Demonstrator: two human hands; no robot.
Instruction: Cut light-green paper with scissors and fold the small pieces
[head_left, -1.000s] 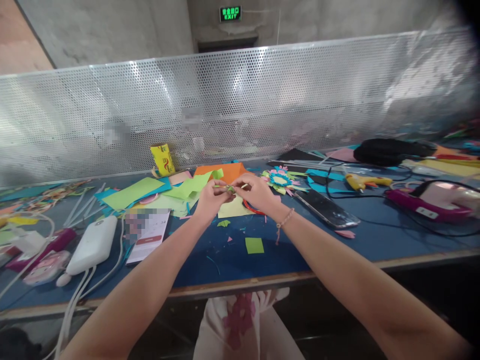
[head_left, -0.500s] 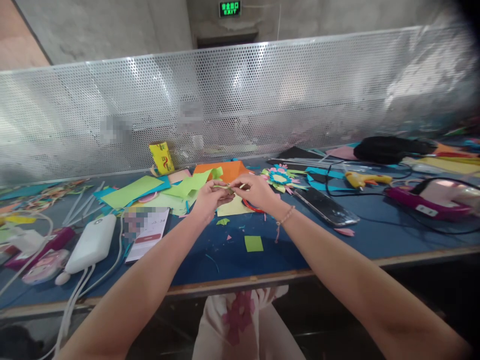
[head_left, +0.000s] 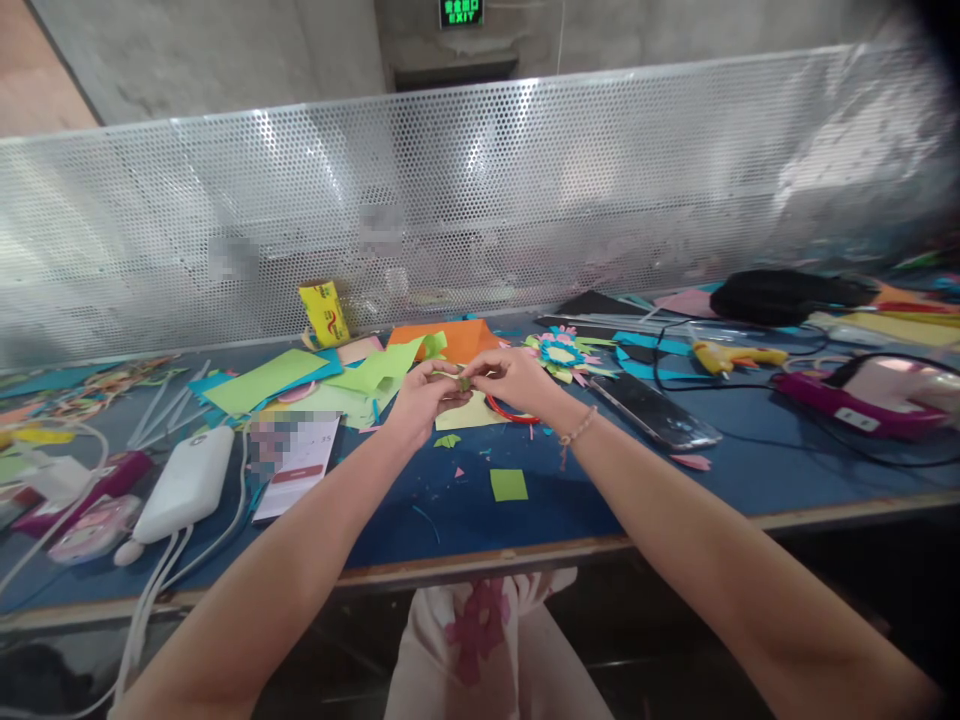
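My left hand (head_left: 426, 398) and my right hand (head_left: 511, 384) meet above the middle of the blue table, both closed in a pinch. Between their fingertips is a small piece of green paper (head_left: 464, 382), mostly covered by the fingers. Below the hands lie a pale yellow sheet (head_left: 471, 413) and the curved red handle (head_left: 510, 412) of something partly hidden. A small green paper cutout (head_left: 448, 441) and a green paper square (head_left: 509, 485) rest nearer the table's front edge. Just right of my right hand is a layered blue, pink and green paper flower (head_left: 559, 347).
Green sheets (head_left: 262, 380) and an orange sheet (head_left: 469, 341) lie behind. On the left are a white power bank (head_left: 185, 482) with cables and a lit phone (head_left: 300, 465). To the right sit a dark phone (head_left: 656, 411) and a yellow glue gun (head_left: 739, 357). A perforated metal screen (head_left: 480, 210) stands behind.
The green paper between my fingertips has turned and shows less of itself. Both hands stay in nearly the same place, and the view has shifted slightly.
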